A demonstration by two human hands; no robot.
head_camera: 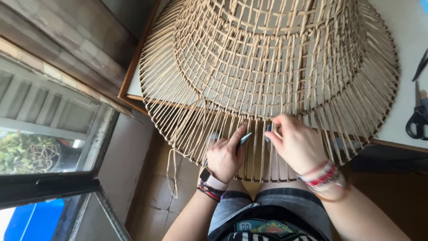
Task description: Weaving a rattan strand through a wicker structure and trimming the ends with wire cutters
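Note:
A large woven wicker frame (267,58), shaped like a wide lampshade, lies on a white table (401,120) and overhangs its near edge. My left hand (225,156) grips a slim grey tool (243,140) against the cords at the frame's lower rim. To its right my right hand (296,143) pinches one of the cords (269,129) at the same rim, fingers closed around it. Both wrists carry bracelets, and the left also has a watch. A loose cord end (171,169) dangles from the rim at the left.
Black scissors (418,120) lie on the table at the right edge. A window with a dark frame (49,183) fills the left side. My lap, in grey shorts (267,205), sits below the frame over a tiled floor.

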